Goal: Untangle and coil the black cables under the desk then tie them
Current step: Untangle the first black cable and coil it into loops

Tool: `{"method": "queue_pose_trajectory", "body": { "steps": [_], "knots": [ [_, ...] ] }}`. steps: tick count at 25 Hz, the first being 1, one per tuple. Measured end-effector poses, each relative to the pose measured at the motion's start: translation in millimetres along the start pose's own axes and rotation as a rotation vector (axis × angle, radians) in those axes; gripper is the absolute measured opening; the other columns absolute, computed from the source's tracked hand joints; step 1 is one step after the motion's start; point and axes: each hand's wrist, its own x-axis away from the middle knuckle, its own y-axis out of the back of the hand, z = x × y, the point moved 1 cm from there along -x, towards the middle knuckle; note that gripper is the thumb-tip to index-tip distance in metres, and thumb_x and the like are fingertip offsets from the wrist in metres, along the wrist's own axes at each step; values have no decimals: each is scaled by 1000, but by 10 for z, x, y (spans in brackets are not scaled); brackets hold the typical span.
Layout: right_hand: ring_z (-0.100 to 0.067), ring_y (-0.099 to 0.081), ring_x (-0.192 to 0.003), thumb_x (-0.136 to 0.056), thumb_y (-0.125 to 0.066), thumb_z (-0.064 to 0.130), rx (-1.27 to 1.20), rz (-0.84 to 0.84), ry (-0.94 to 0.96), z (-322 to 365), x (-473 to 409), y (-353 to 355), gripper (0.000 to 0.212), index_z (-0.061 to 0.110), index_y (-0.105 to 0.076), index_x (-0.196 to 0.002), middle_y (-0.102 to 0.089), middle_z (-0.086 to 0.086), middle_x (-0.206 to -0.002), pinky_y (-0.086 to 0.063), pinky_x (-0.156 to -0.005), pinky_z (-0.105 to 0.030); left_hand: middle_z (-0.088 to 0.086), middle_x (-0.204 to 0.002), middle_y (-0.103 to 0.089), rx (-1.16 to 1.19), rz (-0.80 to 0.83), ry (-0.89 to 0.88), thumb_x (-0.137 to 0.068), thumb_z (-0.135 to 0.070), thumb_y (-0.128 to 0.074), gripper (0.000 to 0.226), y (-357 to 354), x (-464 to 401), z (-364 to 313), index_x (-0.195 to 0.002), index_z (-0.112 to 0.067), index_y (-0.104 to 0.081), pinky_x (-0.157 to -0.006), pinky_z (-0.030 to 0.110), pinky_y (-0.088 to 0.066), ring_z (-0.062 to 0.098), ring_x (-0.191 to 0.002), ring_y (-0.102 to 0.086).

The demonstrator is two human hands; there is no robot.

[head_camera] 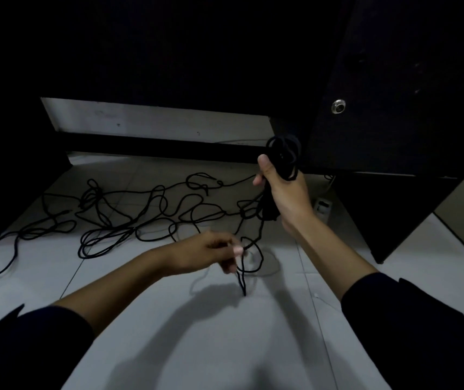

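Nearest the lens are two dark sleeves (422, 327), bare forearms reaching out over the pale tiled floor (169, 347). The left hand (211, 256), just below centre, pinches a short loop of black cable (242, 273) between fingertips, the loop dangling toward 6 o'clock. The right hand (284, 190), out toward 2 o'clock, is closed round a small coil (282, 157) of a few turns, held up against the dark desk panel (393, 94). I'd say the work is barely begun: most of the cable tangle (140, 212) sprawls in knotted loops across the floor from 9 o'clock through to the centre, under the desk. Nearly all the untangling and coiling is left, and no tie is on yet
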Motion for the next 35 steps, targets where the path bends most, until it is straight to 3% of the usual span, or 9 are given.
{"method": "queue_pose_trajectory", "body": {
  "steps": [3,6,10,14,18,21,25,32,35],
  "knots": [
    [-7,-69,-71,-91,-60,41,-45,74,38,45,30,-54,36,10,-66,-75,-71,3,-67,-49,-75,-13,7,-86,-64,140,-71,-64,-99,-22,-49,28,-41,-118,-121,-114,-1,-58,-79,20,-53,13,-83,-66],
    [-17,-68,-56,-93,-61,32,-239,112,-9,110,37,-84,26,6,-61,-93,-69,-2,-62,-55,-56,-26,10,-79,-51,4,-43,-95,-100,-23,-48,27,-35,-147,-83,-105,-1,-63,-71,26,-50,18,-73,-57],
    [-9,-48,-39,-88,-66,39,-328,92,-148,127,70,-88,24,18,-58,-80,-53,5,-51,-45,-40,-24,7,-84,-60,-52,-40,-6,-103,-26,-40,29,-53,-105,129,-111,-11,-63,-83,29,-48,16,-82,-60],
    [-9,-34,-35,-86,-67,44,-165,201,-195,138,62,-80,33,22,-56,-64,-44,5,-47,-36,-43,-24,1,-94,-67,-313,-78,38,-101,-31,-42,28,61,-62,288,-109,-16,-65,-88,34,-48,16,-95,-62],
    [-5,-35,-33,-87,-68,39,-2,213,-193,137,66,-58,28,23,-53,-70,-40,6,-45,-31,-45,-26,1,-77,-63,8,-343,-90,-84,-35,-59,38,353,30,152,-93,1,-67,-70,15,-48,8,-72,-61],
    [-4,-37,-35,-88,-67,38,87,243,-174,87,107,-76,28,18,-52,-75,-39,6,-48,-32,-43,-24,-2,-77,-65,29,-315,-167,-84,-31,-64,24,440,1,-125,-87,-8,-70,-68,15,-48,6,-73,-60],
    [-11,-54,-50,-88,-66,36,181,261,-100,77,157,-182,33,10,-59,-69,-56,-2,-53,-43,-53,-24,-17,-69,-65,-217,-255,-215,-85,-22,-70,10,358,-147,-446,-82,-13,-71,-64,11,-45,-5,-65,-58],
    [-15,-68,-70,-89,-63,44,251,195,-39,68,154,-152,28,17,-68,-86,-72,-2,-76,-56,-71,-39,-11,-66,-60,-393,-608,-223,-77,-30,-78,23,336,-185,-473,-75,-22,-56,-52,8,-38,-6,-59,-56],
    [-11,-66,-57,-92,-62,38,167,275,-111,6,235,-214,26,14,-68,-101,-73,4,-70,-56,-51,-32,-5,-84,-66,-304,-628,-221,-71,-26,-82,44,385,-201,-446,-89,-16,-44,-63,15,-51,3,-76,-64]
  ]
}}
